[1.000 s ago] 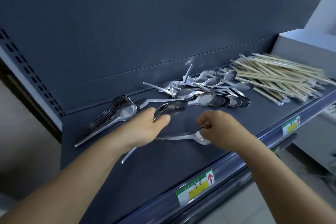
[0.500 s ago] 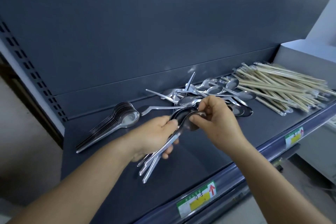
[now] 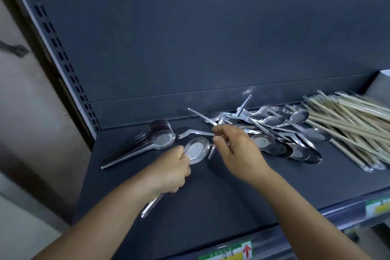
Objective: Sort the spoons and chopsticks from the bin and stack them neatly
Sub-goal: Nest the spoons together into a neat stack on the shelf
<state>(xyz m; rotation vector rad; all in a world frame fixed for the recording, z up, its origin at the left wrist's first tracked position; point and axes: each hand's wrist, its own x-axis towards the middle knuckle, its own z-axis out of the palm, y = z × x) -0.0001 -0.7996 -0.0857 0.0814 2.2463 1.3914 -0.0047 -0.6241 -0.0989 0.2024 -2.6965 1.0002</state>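
While the left hand [image 3: 172, 172] curls its fingers around a small bundle of spoons [image 3: 195, 150], the bowls of this bundle stand out above the thumb and the handles come out below the palm, toward the front of the shelf [image 3: 232, 200]. The right hand [image 3: 238, 150] is just beside it, with the fingers bent and the fingertips [image 3: 217, 131] at the handle of a single spoon [image 3: 194, 133] that lies on the shelf; whether they really pinch this handle or only touch it cannot be told, because the hand is a little blurred.

Left of the left hand, a neat stack of spoons [image 3: 152, 139] lies on the shelf, all bowls nested together and all handles pointing to the front left. Behind and to the right of the right hand is a loose pile of spoons [image 3: 280, 131], crossing one another in many directions, some bowls up and some down. Further right, touching the edge of this pile, lies a heap of chopsticks [image 3: 350, 124] in clear wrappers, roughly parallel.

The dark back panel [image 3: 190, 38] rises behind everything. On the front rail of the shelf sits a green and yellow price label [image 3: 228, 252] with a red arrow.
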